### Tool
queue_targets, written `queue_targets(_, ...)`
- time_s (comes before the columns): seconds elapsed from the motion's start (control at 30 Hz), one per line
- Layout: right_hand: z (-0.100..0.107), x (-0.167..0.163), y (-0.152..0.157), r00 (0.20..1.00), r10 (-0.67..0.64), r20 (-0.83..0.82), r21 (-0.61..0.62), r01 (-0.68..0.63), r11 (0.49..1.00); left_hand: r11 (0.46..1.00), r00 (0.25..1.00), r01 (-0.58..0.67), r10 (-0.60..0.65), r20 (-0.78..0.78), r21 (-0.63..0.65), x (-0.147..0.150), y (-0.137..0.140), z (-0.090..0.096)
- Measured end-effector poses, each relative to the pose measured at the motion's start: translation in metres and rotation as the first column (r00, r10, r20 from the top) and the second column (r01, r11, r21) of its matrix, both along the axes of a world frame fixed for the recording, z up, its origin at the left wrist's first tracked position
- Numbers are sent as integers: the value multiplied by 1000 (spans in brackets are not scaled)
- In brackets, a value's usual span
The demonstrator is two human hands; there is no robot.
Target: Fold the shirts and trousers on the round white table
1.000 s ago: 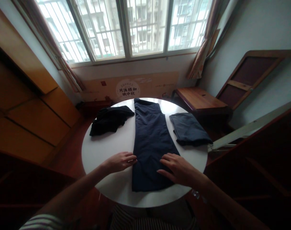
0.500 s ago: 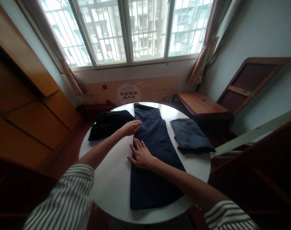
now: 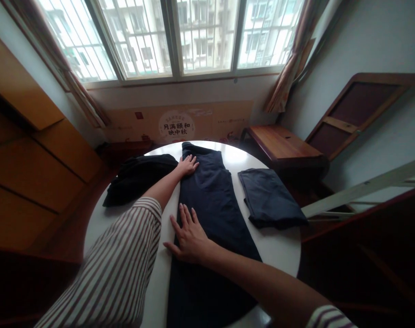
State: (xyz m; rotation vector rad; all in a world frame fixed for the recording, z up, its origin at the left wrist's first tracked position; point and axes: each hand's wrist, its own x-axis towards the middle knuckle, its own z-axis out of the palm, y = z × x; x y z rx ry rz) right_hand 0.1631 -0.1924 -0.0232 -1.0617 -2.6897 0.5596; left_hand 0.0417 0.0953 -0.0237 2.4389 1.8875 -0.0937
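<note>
Dark navy trousers (image 3: 210, 196), folded lengthwise, lie across the middle of a round white table (image 3: 156, 246), with the waist end toward the window. My left hand (image 3: 188, 165) rests flat near the waist end, fingers spread on the cloth. Closer to me, my right hand (image 3: 190, 237) lies open along the left edge of the trousers, with its thumb over the white tabletop. A black folded garment (image 3: 135, 175) sits on the table to the left. On the right is a folded dark blue-grey garment (image 3: 270, 197).
Behind the table stands a low wooden table (image 3: 285, 143), beside a wooden framed panel (image 3: 357, 109) leaning on the wall. Wooden cabinets (image 3: 26, 159) line the left side. A printed banner (image 3: 125, 123) runs below the barred window (image 3: 207, 36).
My left hand has slid away from me toward the waist end. My right hand stays near the left edge, now nearer in view. The view has shifted slightly forward and down.
</note>
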Motion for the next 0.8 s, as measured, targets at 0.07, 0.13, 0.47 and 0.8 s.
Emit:
queue_targets(0.07, -1, 0, -1, 1000, -3, -6, 0, 3, 1000, 999, 999, -42, 42, 16, 6, 6, 6, 2)
queue_targets(0.13, -2, -1, -1, 1000, -8, -13, 6, 8, 1000, 996, 996, -84, 83, 32, 25, 14, 8, 6)
queue_targets(0.47, -14, -4, -2, 999, -13, -43, 47, 16, 999, 997, 976, 43, -57, 209, 70, 125, -50, 3)
queue_targets(0.8, -14, -3, -3, 999, 22, -39, 107, -18, 994, 985, 974, 53, -88, 210, 167, 144, -71, -4)
